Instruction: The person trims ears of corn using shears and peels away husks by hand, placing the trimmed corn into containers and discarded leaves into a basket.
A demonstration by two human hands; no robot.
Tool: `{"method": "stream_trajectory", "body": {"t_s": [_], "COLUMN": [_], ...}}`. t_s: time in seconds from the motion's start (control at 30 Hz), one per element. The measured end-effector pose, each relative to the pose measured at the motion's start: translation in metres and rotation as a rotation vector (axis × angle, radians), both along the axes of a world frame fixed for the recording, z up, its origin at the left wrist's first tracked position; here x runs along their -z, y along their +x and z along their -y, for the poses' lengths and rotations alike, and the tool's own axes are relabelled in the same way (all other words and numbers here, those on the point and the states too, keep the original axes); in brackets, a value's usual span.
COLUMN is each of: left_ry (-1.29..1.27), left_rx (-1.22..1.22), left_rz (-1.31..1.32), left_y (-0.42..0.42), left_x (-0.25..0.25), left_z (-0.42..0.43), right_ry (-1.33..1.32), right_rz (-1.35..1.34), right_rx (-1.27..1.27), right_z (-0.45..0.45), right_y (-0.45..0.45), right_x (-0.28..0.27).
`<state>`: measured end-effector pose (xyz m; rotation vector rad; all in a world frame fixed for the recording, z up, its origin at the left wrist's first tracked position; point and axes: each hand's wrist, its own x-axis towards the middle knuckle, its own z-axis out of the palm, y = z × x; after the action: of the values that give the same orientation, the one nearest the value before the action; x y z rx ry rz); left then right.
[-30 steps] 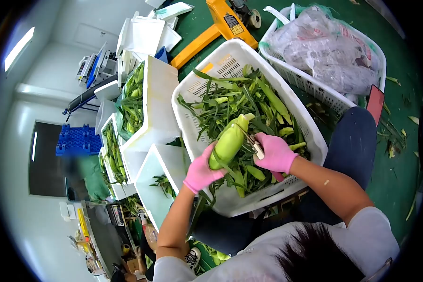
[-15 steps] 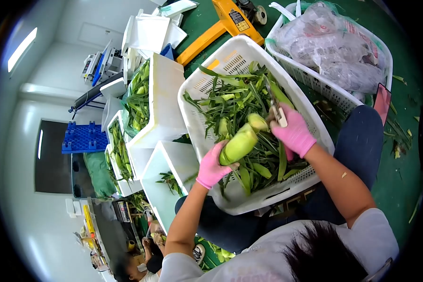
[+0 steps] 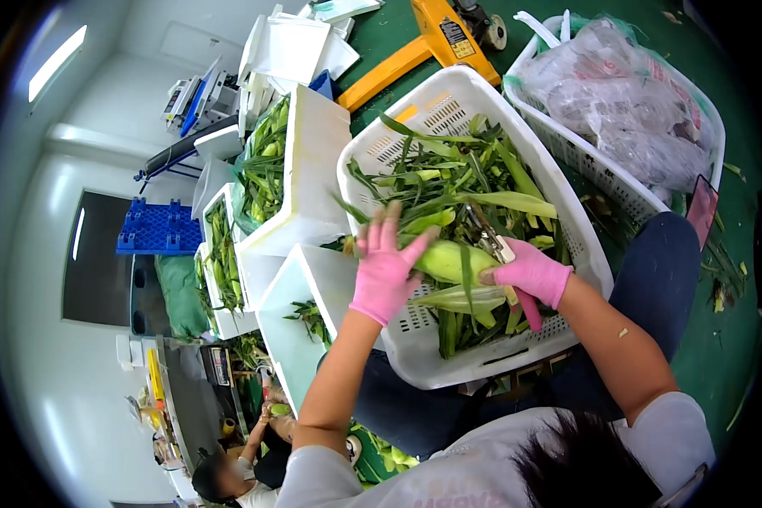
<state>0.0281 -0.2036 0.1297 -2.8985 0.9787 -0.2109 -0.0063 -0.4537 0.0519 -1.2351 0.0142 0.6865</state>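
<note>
Over the white basket (image 3: 474, 372) of green husks and leaves, a green corn cob (image 3: 450, 261) lies across my hands, its husk partly loose. My left hand (image 3: 384, 269), in a pink glove, has its fingers spread at the cob's left end, slightly blurred. In a pink glove too, my right hand (image 3: 529, 271) is closed round the cob's right end and the pale handle of a cutting tool (image 3: 493, 237), whose metal blades point up and left over the leaves.
Left of the basket stand white foam boxes (image 3: 317, 169) with corn. A second basket (image 3: 601, 169) holds plastic bags at the upper right, near a yellow pallet jack (image 3: 444, 42). Another person (image 3: 245, 474) sits at the lower left.
My left hand has opened and moved to the cob's other end. The cob, upright-tilted before, now lies nearly level, gripped by my right hand with the tool. A stem piece was apart half a second ago.
</note>
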Motion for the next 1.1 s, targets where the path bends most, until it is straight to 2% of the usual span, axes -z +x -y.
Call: {"method": "stream_trajectory", "body": {"t_s": [0.03, 0.13, 0.17, 0.23, 0.3, 0.33, 0.43, 0.47, 0.57, 0.6, 0.7, 0.73, 0.77, 0.83, 0.87, 0.97, 1.1], "left_ry": [0.122, -0.722, -1.167, -1.441, -1.861, -2.086, -2.189, -2.188, -2.37, -2.463, -2.422, -2.403, -2.357, -2.243, -2.188, -2.162, -2.142], "left_rx": [-0.123, -0.479, -0.619, -0.837, -0.899, -0.806, -0.583, -0.561, -0.247, -0.256, -0.553, -0.599, -0.689, -0.84, -0.772, -0.846, -0.7], "left_rz": [0.169, -0.461, -0.803, -0.671, -0.73, -0.689, -0.897, -0.959, -1.414, -1.443, -1.051, -1.083, -0.949, -0.699, -0.694, -0.61, -0.796], "left_y": [-0.006, -0.017, -0.021, -0.028, -0.018, -0.015, -0.014, -0.016, -0.027, -0.03, -0.033, -0.03, -0.032, -0.033, -0.037, -0.039, -0.042], "left_x": [-0.002, 0.032, 0.045, 0.052, 0.082, 0.097, 0.115, 0.112, 0.104, 0.1, 0.1, 0.127, 0.122, 0.111, 0.102, 0.075, 0.078], "left_z": [0.0, -0.042, -0.039, 0.007, 0.013, 0.013, -0.002, -0.003, -0.006, -0.001, 0.012, -0.007, -0.003, 0.006, 0.008, 0.02, 0.0], "right_ry": [0.004, -0.232, -0.281, -0.318, -0.368, -0.371, -0.148, -0.121, -0.06, -0.066, -0.158, -0.272, -0.297, -0.403, -0.448, -0.332, -0.086], "right_rz": [-0.031, 0.111, 0.179, 0.262, 0.354, 0.388, 0.226, 0.195, 0.065, 0.073, 0.162, 0.266, 0.254, 0.348, 0.331, 0.239, 0.102], "right_rx": [0.059, 0.216, 0.269, 0.254, 0.202, 0.19, 0.203, 0.195, 0.246, 0.215, 0.16, 0.154, 0.067, 0.01, -0.053, -0.092, -0.032], "right_z": [-0.003, -0.024, -0.031, -0.04, -0.045, -0.047, -0.051, -0.049, -0.049, -0.049, -0.048, -0.051, -0.049, -0.054, -0.052, -0.049, -0.052], "right_y": [-0.004, -0.01, -0.014, -0.02, -0.029, -0.033, -0.033, -0.03, -0.027, -0.023, -0.029, -0.033, -0.035, -0.041, -0.04, -0.034, -0.036], "right_x": [-0.002, 0.035, 0.048, 0.046, 0.025, 0.021, 0.054, 0.057, 0.058, 0.059, 0.032, 0.039, 0.023, 0.026, 0.02, 0.025, 0.032]}}
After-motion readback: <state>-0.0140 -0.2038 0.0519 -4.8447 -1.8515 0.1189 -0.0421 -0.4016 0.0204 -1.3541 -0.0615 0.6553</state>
